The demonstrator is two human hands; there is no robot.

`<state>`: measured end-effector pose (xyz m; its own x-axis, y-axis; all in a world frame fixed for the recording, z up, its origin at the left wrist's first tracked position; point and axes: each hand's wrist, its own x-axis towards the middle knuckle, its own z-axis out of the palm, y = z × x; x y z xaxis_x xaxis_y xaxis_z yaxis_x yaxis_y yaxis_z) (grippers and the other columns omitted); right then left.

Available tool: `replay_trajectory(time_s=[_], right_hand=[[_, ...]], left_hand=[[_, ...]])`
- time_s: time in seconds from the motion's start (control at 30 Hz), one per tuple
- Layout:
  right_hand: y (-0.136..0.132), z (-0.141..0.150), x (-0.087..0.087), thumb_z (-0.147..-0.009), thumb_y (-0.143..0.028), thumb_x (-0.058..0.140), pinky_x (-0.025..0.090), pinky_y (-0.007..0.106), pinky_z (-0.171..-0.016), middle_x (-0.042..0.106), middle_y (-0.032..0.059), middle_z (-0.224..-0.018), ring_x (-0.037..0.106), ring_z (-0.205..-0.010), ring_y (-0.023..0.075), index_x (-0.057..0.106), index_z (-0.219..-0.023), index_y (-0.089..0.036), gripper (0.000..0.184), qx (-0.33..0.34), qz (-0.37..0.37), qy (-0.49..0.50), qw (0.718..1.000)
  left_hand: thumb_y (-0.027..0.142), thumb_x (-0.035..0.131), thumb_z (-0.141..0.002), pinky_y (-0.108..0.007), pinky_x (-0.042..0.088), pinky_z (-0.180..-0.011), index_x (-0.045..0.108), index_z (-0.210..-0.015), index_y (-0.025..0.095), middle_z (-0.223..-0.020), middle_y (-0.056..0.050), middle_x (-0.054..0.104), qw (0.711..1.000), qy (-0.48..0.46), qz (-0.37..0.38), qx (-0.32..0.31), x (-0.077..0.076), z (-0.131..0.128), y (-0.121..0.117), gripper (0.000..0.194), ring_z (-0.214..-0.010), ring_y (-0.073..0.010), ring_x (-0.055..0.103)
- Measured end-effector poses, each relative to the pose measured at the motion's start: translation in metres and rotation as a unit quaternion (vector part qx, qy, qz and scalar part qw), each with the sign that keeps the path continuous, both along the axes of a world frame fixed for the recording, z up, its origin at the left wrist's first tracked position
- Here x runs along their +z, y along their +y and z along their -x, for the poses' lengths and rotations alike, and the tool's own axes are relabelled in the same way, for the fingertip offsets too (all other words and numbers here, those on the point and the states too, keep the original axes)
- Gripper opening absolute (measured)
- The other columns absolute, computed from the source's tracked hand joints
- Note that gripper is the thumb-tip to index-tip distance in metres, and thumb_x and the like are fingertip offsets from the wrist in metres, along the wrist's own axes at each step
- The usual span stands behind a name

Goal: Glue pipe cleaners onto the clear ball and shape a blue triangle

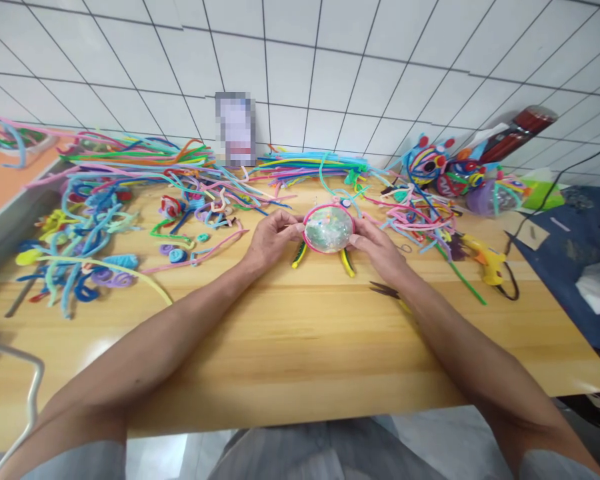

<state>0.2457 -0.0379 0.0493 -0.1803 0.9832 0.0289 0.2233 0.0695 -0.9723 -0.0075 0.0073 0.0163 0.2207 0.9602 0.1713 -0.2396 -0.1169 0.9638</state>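
Between my hands is a clear plastic ball [329,230] with a pink pipe cleaner running round its edge. The fingers of my left hand [275,235] pinch its left side, and my right hand [375,243] grips the right side. Just behind the ball lie bits of light green pipe cleaner. Two yellow-and-black handles [349,263], seemingly of pliers, stick out below the ball on the table. Dark-bladed scissors [386,291] rest by my right forearm, which partly covers them.
Bundles of coloured pipe cleaners [145,163] line the wall. Coiled pieces [85,247] pile up at left. On the right are a yellow glue gun [487,260] with a cord, decorated balls [425,163] and a dark red flask [523,130]. A blurred phone-like object [236,129] leans on the tiles.
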Motion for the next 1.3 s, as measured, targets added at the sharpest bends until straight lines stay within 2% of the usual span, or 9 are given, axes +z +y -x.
replay_trajectory(time_s=[0.17,0.27,0.37,0.53,0.77,0.9,1.0,1.2,1.3], right_hand=[[0.002,-0.001,0.006,-0.085,-0.036,0.070,0.056,0.055,-0.110,0.074,0.0052,-0.137,0.067,-0.129,0.0320,0.070,-0.129,-0.027,0.044,0.001,0.008,0.015,1.000],[0.001,-0.003,0.008,-0.083,-0.033,0.071,0.053,0.055,-0.114,0.074,0.0045,-0.136,0.065,-0.133,0.0323,0.071,-0.126,-0.027,0.044,0.003,-0.003,0.007,1.000],[-0.004,-0.008,0.004,-0.083,-0.035,0.075,0.053,0.055,-0.115,0.071,0.0053,-0.141,0.066,-0.132,0.0314,0.067,-0.133,-0.029,0.051,0.030,-0.011,-0.006,0.999],[-0.012,-0.015,-0.013,-0.085,-0.043,0.081,0.059,0.056,-0.108,0.063,0.0087,-0.151,0.071,-0.124,0.0314,0.050,-0.152,-0.035,0.074,0.051,-0.030,-0.043,0.997],[-0.012,-0.017,-0.018,-0.082,-0.054,0.085,0.063,0.058,-0.097,0.068,0.0104,-0.137,0.074,-0.115,0.0335,0.056,-0.136,-0.030,0.066,0.031,-0.052,-0.091,0.994],[-0.016,-0.014,-0.012,-0.080,-0.060,0.085,0.060,0.061,-0.103,0.071,0.0099,-0.131,0.072,-0.118,0.0348,0.059,-0.129,-0.028,0.064,0.007,-0.063,-0.133,0.989],[-0.017,-0.012,-0.006,-0.083,-0.061,0.081,0.060,0.060,-0.103,0.070,0.0111,-0.133,0.072,-0.116,0.0340,0.058,-0.134,-0.027,0.065,0.009,-0.056,-0.131,0.990],[-0.018,-0.015,-0.011,-0.081,-0.054,0.086,0.056,0.056,-0.111,0.064,0.0134,-0.149,0.067,-0.130,0.0348,0.052,-0.148,-0.027,0.081,0.017,-0.076,-0.096,0.992],[-0.019,-0.016,-0.018,-0.084,-0.053,0.085,0.055,0.056,-0.113,0.062,0.0141,-0.152,0.064,-0.135,0.0344,0.050,-0.147,-0.027,0.076,0.005,-0.084,-0.076,0.994]], left_hand=[[0.052,0.093,-0.072,-0.035,0.061,-0.078,0.061,-0.079,0.017,-0.103,-0.008,0.083,1.000,0.008,-0.007,-0.022,-0.002,0.000,0.001,0.048,-0.091,-0.0217,0.078],[0.049,0.092,-0.075,-0.039,0.061,-0.087,0.063,-0.078,0.017,-0.107,-0.010,0.083,0.999,0.018,-0.038,-0.029,-0.003,0.000,0.001,0.043,-0.100,-0.0238,0.078],[0.046,0.091,-0.077,-0.041,0.059,-0.092,0.064,-0.079,0.017,-0.111,-0.011,0.082,0.997,0.023,-0.053,-0.043,-0.005,0.000,0.001,0.040,-0.105,-0.0252,0.077],[0.047,0.091,-0.077,-0.038,0.059,-0.087,0.063,-0.080,0.017,-0.111,-0.011,0.082,0.995,0.039,-0.051,-0.076,-0.008,0.000,0.000,0.041,-0.099,-0.0231,0.077],[0.050,0.088,-0.080,-0.035,0.057,-0.085,0.062,-0.079,0.017,-0.096,-0.009,0.083,0.993,0.061,-0.063,-0.085,-0.005,0.003,0.001,0.042,-0.095,-0.0225,0.077],[0.052,0.089,-0.078,-0.032,0.056,-0.076,0.063,-0.079,0.017,-0.087,-0.006,0.081,0.993,0.064,-0.043,-0.085,-0.001,0.004,0.001,0.044,-0.081,-0.0187,0.075],[0.053,0.088,-0.080,-0.030,0.055,-0.073,0.063,-0.078,0.018,-0.080,-0.004,0.079,0.994,0.076,-0.040,-0.067,0.002,0.003,-0.002,0.043,-0.075,-0.0167,0.072],[0.053,0.089,-0.079,-0.033,0.058,-0.077,0.064,-0.078,0.017,-0.093,-0.008,0.081,0.995,0.066,-0.033,-0.074,0.003,0.002,-0.005,0.043,-0.084,-0.0196,0.075],[0.052,0.089,-0.079,-0.032,0.058,-0.073,0.064,-0.078,0.018,-0.095,-0.008,0.082,0.994,0.063,-0.026,-0.084,0.003,0.002,-0.005,0.043,-0.081,-0.0183,0.075]])
